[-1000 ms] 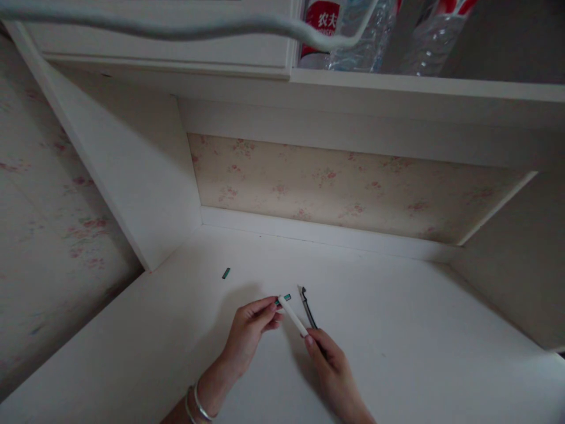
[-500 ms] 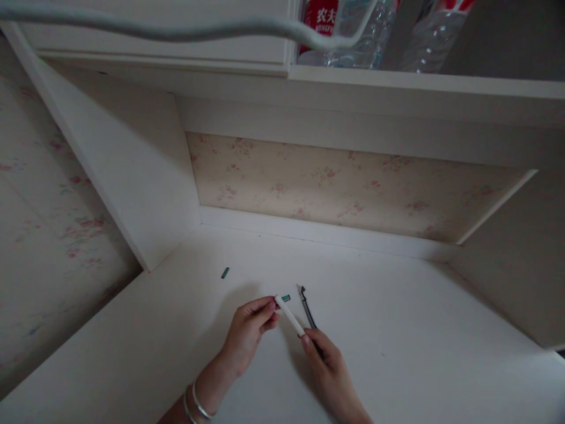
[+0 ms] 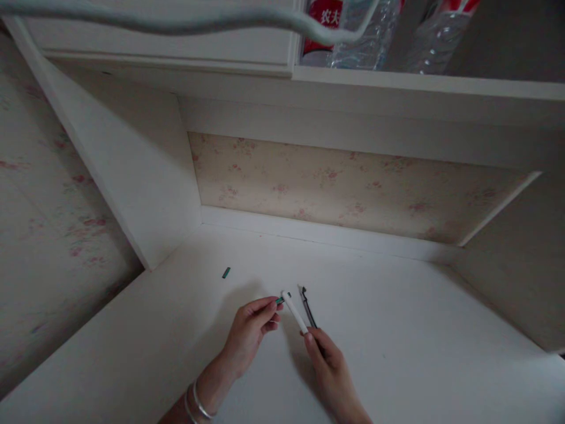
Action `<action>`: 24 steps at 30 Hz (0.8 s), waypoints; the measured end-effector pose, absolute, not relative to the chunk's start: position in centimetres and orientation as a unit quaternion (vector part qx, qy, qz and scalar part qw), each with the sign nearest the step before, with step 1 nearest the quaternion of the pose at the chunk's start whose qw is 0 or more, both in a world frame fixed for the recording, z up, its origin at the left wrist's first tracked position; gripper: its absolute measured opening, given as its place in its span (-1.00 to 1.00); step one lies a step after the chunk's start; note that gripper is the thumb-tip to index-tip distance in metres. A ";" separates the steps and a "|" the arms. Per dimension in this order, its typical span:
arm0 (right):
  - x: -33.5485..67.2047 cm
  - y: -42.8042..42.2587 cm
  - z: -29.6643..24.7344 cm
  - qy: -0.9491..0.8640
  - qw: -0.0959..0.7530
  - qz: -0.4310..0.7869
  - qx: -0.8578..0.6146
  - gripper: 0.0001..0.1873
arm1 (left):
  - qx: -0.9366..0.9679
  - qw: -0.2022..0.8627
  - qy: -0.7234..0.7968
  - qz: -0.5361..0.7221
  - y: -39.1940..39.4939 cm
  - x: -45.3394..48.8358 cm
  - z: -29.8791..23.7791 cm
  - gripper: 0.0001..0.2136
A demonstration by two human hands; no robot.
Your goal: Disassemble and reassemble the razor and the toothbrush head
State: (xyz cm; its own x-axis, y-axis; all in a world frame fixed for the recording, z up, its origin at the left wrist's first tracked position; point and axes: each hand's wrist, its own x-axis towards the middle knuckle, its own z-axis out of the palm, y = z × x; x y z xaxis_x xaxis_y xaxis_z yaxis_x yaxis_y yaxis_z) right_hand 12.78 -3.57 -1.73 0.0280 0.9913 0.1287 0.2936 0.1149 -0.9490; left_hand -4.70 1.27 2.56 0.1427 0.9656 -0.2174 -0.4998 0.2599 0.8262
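My left hand (image 3: 252,325) pinches a small green strip (image 3: 279,300), which looks like a razor blade cartridge, by its left end. The strip lies against the rounded tip of a slim white handle (image 3: 295,312); a dark bit shows at the tip's right side. My right hand (image 3: 325,366) is closed around the lower end of this white handle. Just right of it, a dark grey handle (image 3: 309,309) with a hooked tip runs down behind my right fingers; whether they grip it too, I cannot tell. Another green-and-black strip (image 3: 226,272) lies flat farther back to the left.
The white desk (image 3: 397,306) meets a left side panel (image 3: 132,159) and a floral back wall (image 3: 282,182). Above, a shelf (image 3: 397,79) holds clear plastic bottles (image 3: 362,35). A pale curved tube (image 3: 176,22) crosses the top of the view.
The white handle's tip has shifted slightly right, away from my left fingertips. More green strip now shows between fingers and tip, and less sticks out on the tip's right side.
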 end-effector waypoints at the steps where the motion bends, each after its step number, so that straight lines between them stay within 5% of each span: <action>1: 12.8 -3.6 -1.8 -0.590 0.459 0.378 -0.547 -0.64 | 0.297 0.697 0.384 0.528 1.2 -4.7 2.6 -0.75; 24: 12.7 -3.7 -1.6 -0.593 0.455 0.381 -0.544 -0.66 | 0.358 0.642 0.412 0.539 1.4 -4.6 2.3 -0.72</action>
State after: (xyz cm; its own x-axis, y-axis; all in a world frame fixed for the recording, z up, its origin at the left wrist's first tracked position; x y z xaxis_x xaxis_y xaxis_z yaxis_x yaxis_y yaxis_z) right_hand 12.67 -3.73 -1.55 0.0067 0.9920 0.1257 0.2984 0.1180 -0.9471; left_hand -4.64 1.39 2.27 0.0806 0.9865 -0.1427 -0.3968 0.1631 0.9033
